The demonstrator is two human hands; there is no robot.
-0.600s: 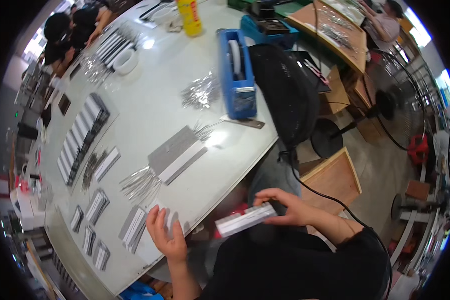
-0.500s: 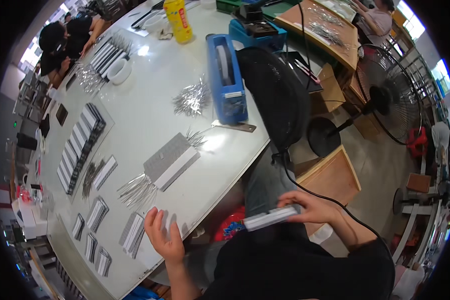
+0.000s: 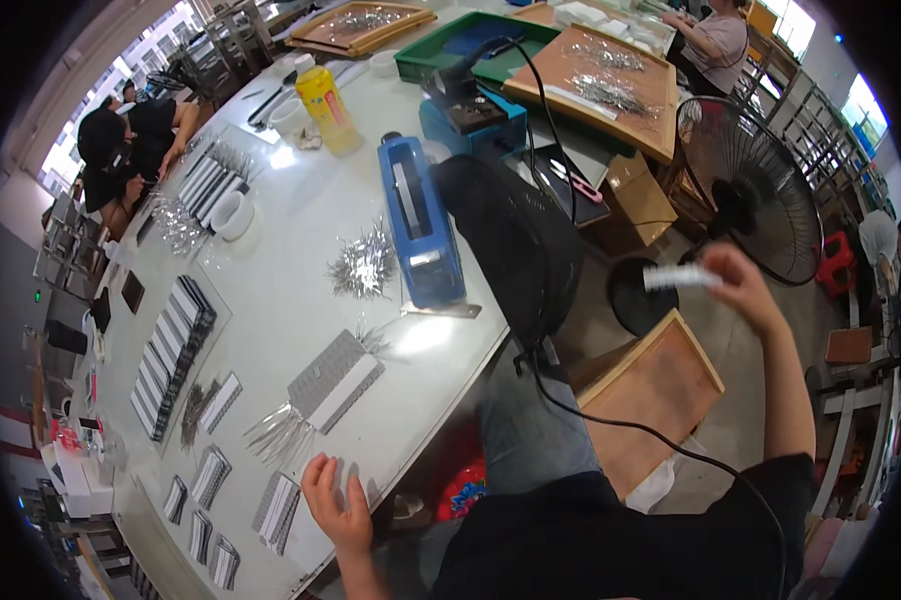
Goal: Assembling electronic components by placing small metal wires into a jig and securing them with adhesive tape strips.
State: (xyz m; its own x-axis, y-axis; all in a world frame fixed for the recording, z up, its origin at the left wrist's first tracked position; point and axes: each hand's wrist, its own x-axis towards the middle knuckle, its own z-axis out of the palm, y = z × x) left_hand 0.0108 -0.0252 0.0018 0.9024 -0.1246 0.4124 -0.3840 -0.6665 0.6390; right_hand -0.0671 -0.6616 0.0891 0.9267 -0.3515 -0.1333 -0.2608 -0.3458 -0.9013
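My right hand (image 3: 746, 285) is raised out to the right, beyond the table, gripping one end of a small white-and-grey strip bundle (image 3: 676, 278), blurred by motion. By the table's front edge my left hand (image 3: 339, 508) hovers with its fingers apart and nothing in them. Nearest to it is a grey bundle with a white band (image 3: 277, 513). A wider grey sheet-like bundle with a white band (image 3: 339, 385) lies farther up the table, thin silver strips (image 3: 283, 432) fanning from its lower left end. Several smaller banded bundles (image 3: 211, 476) lie to the left.
A blue tape dispenser (image 3: 426, 225) stands beside a pile of silver strips (image 3: 364, 262) and a metal ruler (image 3: 441, 310). A black bag (image 3: 516, 240) hangs at the table's edge. A wooden tray (image 3: 651, 385), a cable (image 3: 661, 435) and a fan (image 3: 751, 190) are on the right.
My right hand has swung up and outward to the right, away from my lap, with the strip bundle. The view has shifted, while my left hand stays near the table edge, fingers apart.
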